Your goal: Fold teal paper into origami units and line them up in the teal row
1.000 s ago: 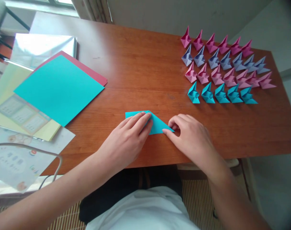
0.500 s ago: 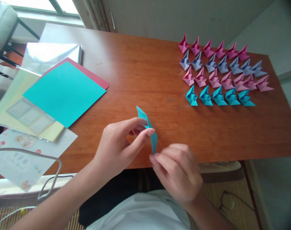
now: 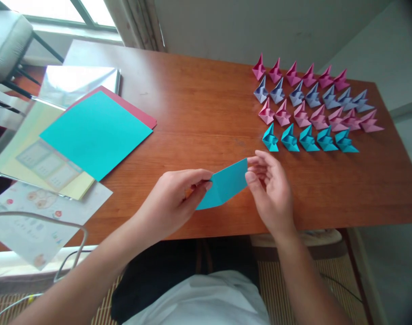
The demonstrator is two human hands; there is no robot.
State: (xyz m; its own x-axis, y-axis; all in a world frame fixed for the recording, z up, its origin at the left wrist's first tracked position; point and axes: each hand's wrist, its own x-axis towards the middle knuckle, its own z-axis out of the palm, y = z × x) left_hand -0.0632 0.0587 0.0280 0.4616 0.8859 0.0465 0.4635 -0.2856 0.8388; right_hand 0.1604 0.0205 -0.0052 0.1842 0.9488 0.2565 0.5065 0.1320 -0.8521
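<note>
A folded turquoise sheet of paper point(image 3: 228, 183) is raised over the near side of the table, a crease running across it. My left hand point(image 3: 179, 196) pinches its left part between thumb and fingers. At the paper's right edge is my right hand point(image 3: 272, 192), its thumb and fingers apart; whether the fingertips touch the edge I cannot tell. Beyond it stands a row of turquoise origami pieces point(image 3: 307, 138) with pointed tips. Behind them are rows of pink pieces point(image 3: 301, 115), lilac pieces point(image 3: 297, 94) and magenta pieces point(image 3: 293, 74).
Flat turquoise paper point(image 3: 97, 131) lies on red paper point(image 3: 138, 108) at the left, over a pale yellow pack point(image 3: 39, 122). A printed card point(image 3: 50, 225) and a grey cable point(image 3: 57, 219) are nearer me. The wooden table point(image 3: 192, 104) ends just before my body.
The turquoise paper has turned from a narrow, nearly edge-on view to show its broad face. My right hand has moved up and right from the lower end, its fingers opening.
</note>
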